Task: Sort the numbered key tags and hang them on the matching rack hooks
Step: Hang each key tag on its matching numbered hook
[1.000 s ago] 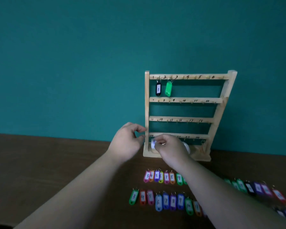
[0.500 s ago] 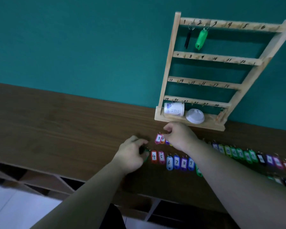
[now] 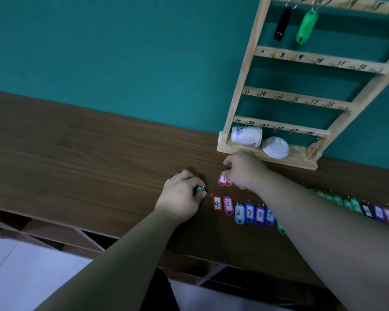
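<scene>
The base tray of the wooden rack point(image 3: 237, 93) holds a white paper cup point(image 3: 246, 136), laid on its side, and a round white plastic lid point(image 3: 275, 147) just beside it. A small orange item at the tray's right end is too blurred to identify. From the top rail, a black tag point(image 3: 282, 23) and a green hanging tag point(image 3: 307, 25) are suspended on metal rings. The rails are marked with handwritten numbers above small pegs.

A green key tag point(image 3: 200, 189) is gripped in the left hand point(image 3: 182, 198); the fingers are curled round it and only its end and ring are exposed at the fingertips. The right hand point(image 3: 245, 170) is curled over the upper row of tags, with its fingertips at the ring of the pink tag marked 3 point(image 3: 222, 179); whether that ring is pinched cannot be told.

On the wood-grain table point(image 3: 99, 153), a lower row of oblong plastic tags is laid out: red 4 point(image 3: 217, 204), pink 5 point(image 3: 228, 205), blue 6 point(image 3: 239, 213) and onward. Each carries a white paper label.
</scene>
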